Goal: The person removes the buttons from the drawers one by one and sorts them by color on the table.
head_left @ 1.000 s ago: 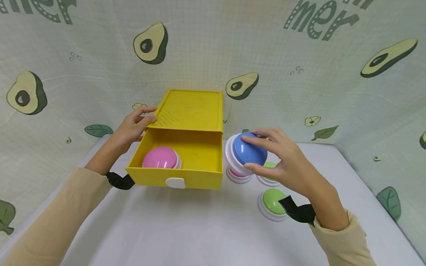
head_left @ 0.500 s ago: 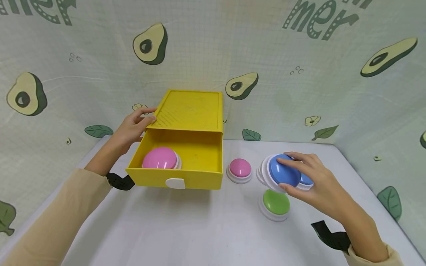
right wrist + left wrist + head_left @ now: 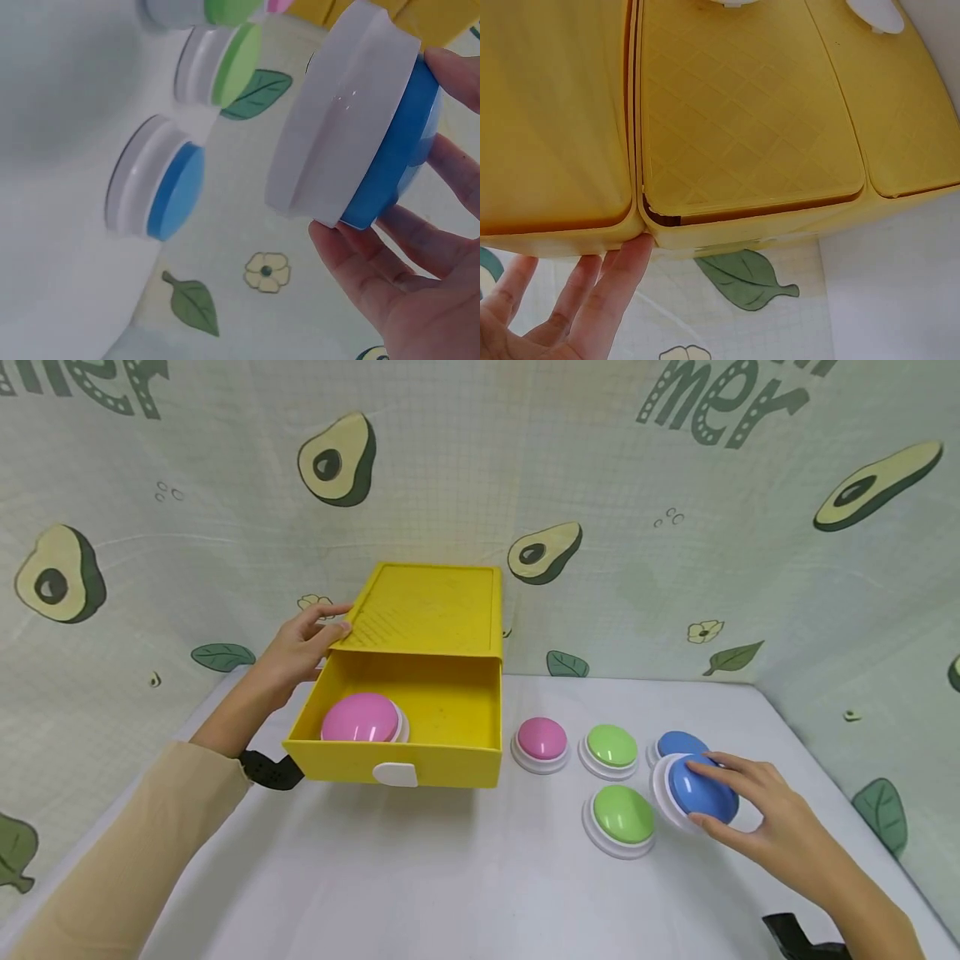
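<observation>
My right hand (image 3: 776, 827) holds a blue push button (image 3: 702, 789) with a white base by its rim, thumb and fingers spread round it. It is tilted and held off the table, as the right wrist view shows. My left hand (image 3: 296, 647) rests against the left side of the yellow drawer cabinet (image 3: 431, 610), its fingertips (image 3: 634, 251) touching the side wall. The cabinet's top drawer (image 3: 457, 764) is pulled out, with a large pink push button (image 3: 362, 718) lying at its left. Lower drawers (image 3: 750, 112) are closed in the left wrist view.
Right of the cabinet, on the white table (image 3: 450, 885), stand a small pink button (image 3: 542, 740), a small green button (image 3: 612, 746), a larger green button (image 3: 622, 815) and a smaller blue button (image 3: 678, 742). A printed cloth (image 3: 442, 460) hangs behind.
My right hand has carried the blue button right and down, from beside the drawer to just in front of the smaller blue button. My left hand stays against the cabinet.
</observation>
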Motion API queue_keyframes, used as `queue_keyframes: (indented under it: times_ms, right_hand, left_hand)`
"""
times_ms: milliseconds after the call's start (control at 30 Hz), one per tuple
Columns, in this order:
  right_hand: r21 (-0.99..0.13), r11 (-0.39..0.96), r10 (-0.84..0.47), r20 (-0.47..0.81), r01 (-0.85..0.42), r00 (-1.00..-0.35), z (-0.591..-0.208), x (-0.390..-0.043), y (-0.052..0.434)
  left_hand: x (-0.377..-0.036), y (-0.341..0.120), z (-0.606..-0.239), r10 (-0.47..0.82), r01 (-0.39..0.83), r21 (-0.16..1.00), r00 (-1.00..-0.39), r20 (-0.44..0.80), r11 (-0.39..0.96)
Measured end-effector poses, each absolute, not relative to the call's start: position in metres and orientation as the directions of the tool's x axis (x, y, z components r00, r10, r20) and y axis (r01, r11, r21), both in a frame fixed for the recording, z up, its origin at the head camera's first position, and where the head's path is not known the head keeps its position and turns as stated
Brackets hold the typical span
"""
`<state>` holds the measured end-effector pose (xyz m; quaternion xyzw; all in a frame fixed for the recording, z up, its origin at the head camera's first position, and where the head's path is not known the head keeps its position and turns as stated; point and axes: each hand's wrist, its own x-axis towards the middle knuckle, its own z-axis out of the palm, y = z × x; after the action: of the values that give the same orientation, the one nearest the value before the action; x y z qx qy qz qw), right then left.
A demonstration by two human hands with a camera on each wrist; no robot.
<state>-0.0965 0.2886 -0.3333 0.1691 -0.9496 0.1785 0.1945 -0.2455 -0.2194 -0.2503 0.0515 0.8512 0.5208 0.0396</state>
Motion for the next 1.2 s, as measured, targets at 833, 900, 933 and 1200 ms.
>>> queue_keyframes:
  times_ms: [833,900,933,1200]
  right_hand:
    - [-0.341,0.925,-0.147,0.094,-0.170,-0.985,-0.384,-0.103,0.316]
    - [-0.337,0.927,-0.145,0.087,-0.166,-0.986,-0.384,-0.103,0.317]
    - [-0.336,0.927,-0.145,0.084,-0.165,-0.986,-0.384,-0.103,0.317]
    - [-0.328,0.930,-0.148,0.072,-0.163,-0.986,-0.387,-0.105,0.318]
  left_hand:
    - [-0.245,-0.219,-0.250,0.122,0.048,0.884,-0.992,-0.010,0.465]
    - [-0.245,-0.219,-0.250,0.123,0.047,0.885,-0.992,-0.011,0.463]
    - [-0.245,-0.219,-0.250,0.125,0.048,0.886,-0.992,-0.011,0.461]
    - [-0.245,-0.219,-0.250,0.120,0.048,0.885,-0.993,-0.009,0.464]
